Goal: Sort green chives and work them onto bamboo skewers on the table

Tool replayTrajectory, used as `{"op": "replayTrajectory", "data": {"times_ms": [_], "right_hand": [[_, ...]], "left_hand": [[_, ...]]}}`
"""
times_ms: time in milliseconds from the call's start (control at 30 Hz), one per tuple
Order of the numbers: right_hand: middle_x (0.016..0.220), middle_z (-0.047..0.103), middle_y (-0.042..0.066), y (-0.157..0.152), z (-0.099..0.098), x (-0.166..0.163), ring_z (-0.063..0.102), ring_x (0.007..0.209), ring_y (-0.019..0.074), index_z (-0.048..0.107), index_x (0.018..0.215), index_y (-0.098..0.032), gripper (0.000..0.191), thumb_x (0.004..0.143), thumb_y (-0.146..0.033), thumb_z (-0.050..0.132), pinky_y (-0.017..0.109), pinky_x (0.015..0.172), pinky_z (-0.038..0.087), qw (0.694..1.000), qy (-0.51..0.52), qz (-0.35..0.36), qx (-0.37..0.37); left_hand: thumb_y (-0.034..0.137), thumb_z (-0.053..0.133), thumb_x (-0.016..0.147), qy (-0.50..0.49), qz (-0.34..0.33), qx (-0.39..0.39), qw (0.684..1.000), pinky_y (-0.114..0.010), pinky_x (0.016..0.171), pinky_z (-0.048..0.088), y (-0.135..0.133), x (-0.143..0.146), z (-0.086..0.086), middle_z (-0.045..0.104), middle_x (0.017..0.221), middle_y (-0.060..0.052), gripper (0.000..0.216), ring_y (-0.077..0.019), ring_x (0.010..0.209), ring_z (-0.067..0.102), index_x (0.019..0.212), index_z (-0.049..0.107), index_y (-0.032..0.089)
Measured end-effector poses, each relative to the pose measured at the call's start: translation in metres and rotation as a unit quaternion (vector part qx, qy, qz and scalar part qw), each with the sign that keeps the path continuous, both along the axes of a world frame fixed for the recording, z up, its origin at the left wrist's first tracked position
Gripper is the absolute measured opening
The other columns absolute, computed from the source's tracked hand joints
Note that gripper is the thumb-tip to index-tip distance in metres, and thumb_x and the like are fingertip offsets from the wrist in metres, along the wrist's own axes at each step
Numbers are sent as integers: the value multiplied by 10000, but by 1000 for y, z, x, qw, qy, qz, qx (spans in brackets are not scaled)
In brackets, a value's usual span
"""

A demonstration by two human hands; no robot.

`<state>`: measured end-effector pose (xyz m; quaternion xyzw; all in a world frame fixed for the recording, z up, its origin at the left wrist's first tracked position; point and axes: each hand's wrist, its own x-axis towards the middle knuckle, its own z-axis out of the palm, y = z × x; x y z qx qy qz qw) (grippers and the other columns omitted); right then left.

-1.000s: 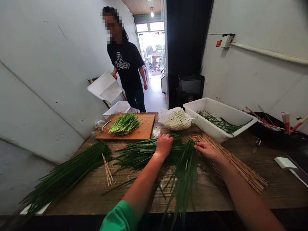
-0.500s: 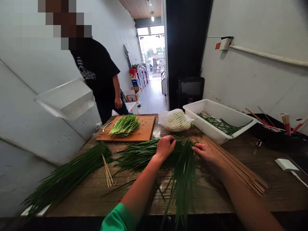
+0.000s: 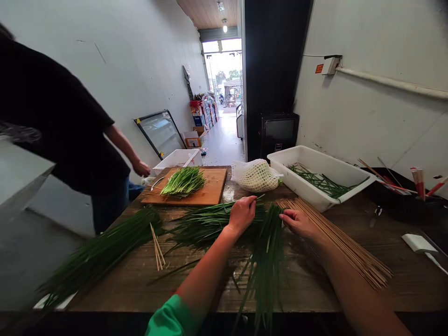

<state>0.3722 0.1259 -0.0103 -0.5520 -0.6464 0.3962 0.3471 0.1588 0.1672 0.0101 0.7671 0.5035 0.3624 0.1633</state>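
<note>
**Hands both pinching garlic chives over a crowded bench**

Head view: left hand [image 3: 242,215] curled nearly closed, thumb and index fingertips together on what looks like a single chive stalk [image 3: 261,197]; its tip pokes out past the fingers. Right hand [image 3: 297,222] half curled, thumb and index pinching the top end of the hanging chive bundle [image 3: 272,242]; the other fingers are bunched behind. Bundle sits in front of me, right of centre, leaves trailing toward me over the bench edge. Gripped at the top end, I'd say, to keep the stalk ends level while the leaves dangle free. Middle chive pile [image 3: 206,224] lies crosswise under my left wrist, probably for a short reach.

Around: big chive heap [image 3: 105,247] at left, few loose sticks [image 3: 157,247] near it. Cut chives [image 3: 184,181] on the wooden cutting board [image 3: 215,184]. Bamboo skewers [image 3: 345,247] fanned right beside my right hand; forearm blocks part of them. Foam-netted produce [image 3: 257,175] sits just past my left hand, crowding forward reach; contents unclear. White tub [image 3: 297,179] holding more chives behind the skewers. Co-worker [image 3: 63,112] far left with a white container [image 3: 21,177], well apart from my hands.
</note>
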Motion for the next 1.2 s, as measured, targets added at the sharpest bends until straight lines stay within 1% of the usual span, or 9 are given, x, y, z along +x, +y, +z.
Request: {"op": "replayTrajectory", "data": {"times_ms": [67, 167, 233, 300, 367, 500, 633, 833, 1200], "right_hand": [[498, 331, -66, -1, 0, 0, 287, 453, 75, 420, 589, -200, 396, 770, -542, 505, 234, 426, 205, 1000, 3, 1, 0], [491, 326, -68, -1, -1, 0, 281, 448, 76, 410, 588, -204, 404, 772, -552, 502, 235, 425, 201, 1000, 8, 3, -5], [487, 333, -66, -1, -1, 0, 282, 447, 76, 404, 584, -206, 414, 766, -565, 504, 235, 424, 200, 1000, 9, 0, -8], [485, 338, -65, -1, -1, -1, 284, 446, 77, 404, 583, -207, 421, 758, -575, 508, 235, 424, 200, 1000, 8, -4, -8], [484, 338, -65, -2, 1, -1, 286, 445, 77, 406, 585, -207, 418, 758, -574, 509, 236, 424, 200, 1000, 6, -6, -6], [476, 338, -66, -4, 4, -2, 284, 438, 76, 384, 578, -211, 413, 765, -558, 509, 237, 423, 197, 1000, 12, -5, -3], [474, 335, -68, -5, 7, -4, 279, 433, 72, 374, 579, -212, 414, 761, -558, 509, 234, 421, 193, 1000, 15, -4, -7], [483, 325, -68, -5, 7, -4, 274, 441, 72, 385, 581, -209, 438, 736, -599, 514, 230, 417, 191, 1000, 19, -5, -18], [477, 329, -64, -4, 9, -4, 273, 439, 71, 395, 568, -207, 459, 724, -620, 517, 224, 404, 197, 999, 21, 1, -27]], "left_hand": [[232, 523, 862, 4, 9, 3, 1000, -289, 852, 481, 1, 0, -1, 712, 990, -58, 217, -173, 909, 647, 994, 691, 188], [242, 530, 858, -9, 30, -15, 999, -280, 821, 484, 1, -1, -2, 723, 945, -51, 201, -169, 869, 655, 941, 705, 187], [226, 523, 856, -16, 30, -23, 999, -277, 824, 482, 1, 0, -1, 719, 973, -54, 217, -167, 880, 654, 981, 695, 183], [219, 512, 858, -15, 14, -31, 999, -268, 815, 480, 0, 1, 1, 715, 989, -53, 248, -163, 879, 652, 1040, 676, 185], [229, 498, 867, -8, -5, -38, 999, -257, 785, 478, -2, 1, 3, 721, 946, -48, 262, -157, 842, 651, 1063, 667, 186], [250, 459, 889, 8, -8, -36, 999, -233, 703, 451, -3, 2, 4, 711, 810, -34, 250, -142, 739, 633, 976, 686, 192], [253, 437, 896, 13, 3, -38, 999, -221, 642, 416, -4, 3, 5, 681, 739, -26, 244, -132, 680, 606, 890, 671, 183], [232, 413, 901, 15, 9, -36, 999, -220, 646, 400, -4, 3, 6, 656, 705, -17, 257, -125, 660, 587, 788, 637, 179], [222, 430, 892, 9, -13, -54, 998, -218, 654, 426, -6, 5, 7, 676, 711, -17, 247, -127, 659, 600, 912, 673, 179]]}}
